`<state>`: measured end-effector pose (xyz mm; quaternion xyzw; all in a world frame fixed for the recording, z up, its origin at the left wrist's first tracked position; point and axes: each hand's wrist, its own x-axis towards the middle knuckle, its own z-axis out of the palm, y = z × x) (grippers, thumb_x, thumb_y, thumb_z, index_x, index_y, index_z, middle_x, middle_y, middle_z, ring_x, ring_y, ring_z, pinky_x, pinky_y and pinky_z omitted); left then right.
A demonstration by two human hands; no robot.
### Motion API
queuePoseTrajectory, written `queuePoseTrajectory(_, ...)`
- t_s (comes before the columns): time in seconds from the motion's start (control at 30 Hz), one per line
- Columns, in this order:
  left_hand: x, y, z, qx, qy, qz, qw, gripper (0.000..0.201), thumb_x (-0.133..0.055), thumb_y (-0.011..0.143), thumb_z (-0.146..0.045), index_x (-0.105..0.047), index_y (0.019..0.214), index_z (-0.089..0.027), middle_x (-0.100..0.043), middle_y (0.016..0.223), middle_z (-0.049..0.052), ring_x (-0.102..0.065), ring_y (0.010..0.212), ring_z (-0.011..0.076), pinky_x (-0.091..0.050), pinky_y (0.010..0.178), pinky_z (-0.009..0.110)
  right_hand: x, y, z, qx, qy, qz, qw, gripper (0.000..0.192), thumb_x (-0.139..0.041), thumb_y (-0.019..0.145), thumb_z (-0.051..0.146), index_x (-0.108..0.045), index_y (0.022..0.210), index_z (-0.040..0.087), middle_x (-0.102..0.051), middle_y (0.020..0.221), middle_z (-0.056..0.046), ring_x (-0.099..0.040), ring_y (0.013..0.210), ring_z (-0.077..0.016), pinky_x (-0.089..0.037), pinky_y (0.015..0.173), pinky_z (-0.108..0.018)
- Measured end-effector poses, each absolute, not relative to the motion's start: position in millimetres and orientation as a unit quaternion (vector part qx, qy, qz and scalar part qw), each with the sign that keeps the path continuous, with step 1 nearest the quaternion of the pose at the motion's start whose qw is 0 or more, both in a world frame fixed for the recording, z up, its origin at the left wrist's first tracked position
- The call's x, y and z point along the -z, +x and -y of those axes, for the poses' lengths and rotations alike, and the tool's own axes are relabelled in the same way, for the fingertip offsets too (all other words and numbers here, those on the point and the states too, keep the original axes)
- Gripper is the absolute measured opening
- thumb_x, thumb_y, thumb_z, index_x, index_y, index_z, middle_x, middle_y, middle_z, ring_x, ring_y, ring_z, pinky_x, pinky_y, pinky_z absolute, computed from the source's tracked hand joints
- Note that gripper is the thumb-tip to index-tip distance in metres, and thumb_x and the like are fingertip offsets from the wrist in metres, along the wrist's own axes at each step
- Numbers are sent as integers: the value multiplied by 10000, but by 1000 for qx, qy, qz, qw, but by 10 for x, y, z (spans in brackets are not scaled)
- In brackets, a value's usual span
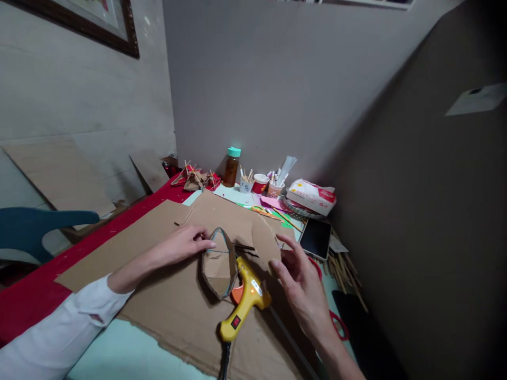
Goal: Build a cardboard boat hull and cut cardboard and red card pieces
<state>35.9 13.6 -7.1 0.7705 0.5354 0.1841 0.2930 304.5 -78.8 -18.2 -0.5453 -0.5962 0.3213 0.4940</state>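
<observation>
Here left hand (186,244) touching cardboard loop (219,262); right hand (301,282) beside.

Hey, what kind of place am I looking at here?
Probably a home craft table: a yellow hot glue gun lies on cardboard sheets, with scissors and cups of sticks near the wall.

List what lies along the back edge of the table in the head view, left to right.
Cardboard scraps on red trays → amber bottle → white cup of sticks → red cup → cup of pens → tissue pack.
</observation>
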Motion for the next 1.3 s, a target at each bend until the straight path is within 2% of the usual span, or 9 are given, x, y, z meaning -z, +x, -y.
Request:
queuePoseTrajectory(0.13,241,443,-136,-208,756,-547,293,401,-614,759,-488,-658,1019,-186,-640,706,10,-573,680,229,-386,596,306,183,2965,807,-388,-510,569,516,594,-669,845,385,-445,1368,212,-622,884,-15,-602,778,-178,-505,721,-299)
queuePoseTrajectory(0.2,325,460,-159,-223,749,-553,289,406,-594,748,-436,-633,1057,-175,-604,676,-3,-559,660,229,-380,586,307,196,2940,811,-405,-495,567,519,605,-687,832,359,-435,1361,211,-643,929,-33,-612,779,-175,-520,730,-306)
queuePoseTrajectory(0.33,362,507,-147,-256,740,-556,279,236,-527,735,-367,-636,861,-200,-532,611,-18,-504,603,212,-356,562,309,232,2929,804,-406,-486,578,514,593,-706,816,308,-458,1347,226,-646,925,-29,-620,770,-171,-524,710,-294)
queuePoseTrajectory(0.43,291,561,-82,-284,734,-552,275,189,-500,742,-361,-613,734,-209,-552,614,-6,-516,608,210,-381,574,311,225,2909,809,-423,-478,563,525,556,-716,806,315,-488,1305,228,-650,900,-19,-623,741,-162,-521,679,-281)
queuePoseTrajectory(0.6,214,647,39,-327,719,-555,262,211,-471,757,-373,-604,758,-209,-612,674,14,-554,651,219,-426,611,315,124,2770,874,-497,-451,508,540,482,-750,772,358,-539,1177,205,-628,799,13,-584,645,-121,-469,586,-224)
queuePoseTrajectory(0.73,211,715,117,-355,702,-560,259,218,-456,781,-411,-577,818,-234,-659,761,33,-592,728,246,-458,656,338,90,2599,962,-524,-444,485,541,473,-775,744,346,-516,1113,205,-605,767,32,-534,592,-86,-427,555,-195)
queuePoseTrajectory(0.97,152,789,212,-371,677,-553,315,242,-448,808,-484,-529,851,-260,-667,788,38,-622,761,267,-475,703,369,219,2431,1079,-437,-475,554,526,250,-649,882,315,-489,1055,234,-610,849,2,-584,627,-97,-453,540,-195)
queuePoseTrajectory(1.17,133,782,282,-399,667,-533,334,309,-479,836,-530,-579,930,-254,-673,816,51,-641,804,285,-500,719,383,256,2410,1049,-364,-506,592,510,193,-614,882,349,-514,985,221,-606,811,-17,-607,624,-132,-483,537,-230)
queuePoseTrajectory(1.3,101,794,328,-421,659,-469,410,376,-509,883,-519,-645,1080,-230,-726,1051,75,-645,982,300,-509,848,389,248,2408,1039,-324,-519,623,488,136,-581,897,323,-515,968,227,-640,798,-26,-624,645,-151,-490,559,-246)
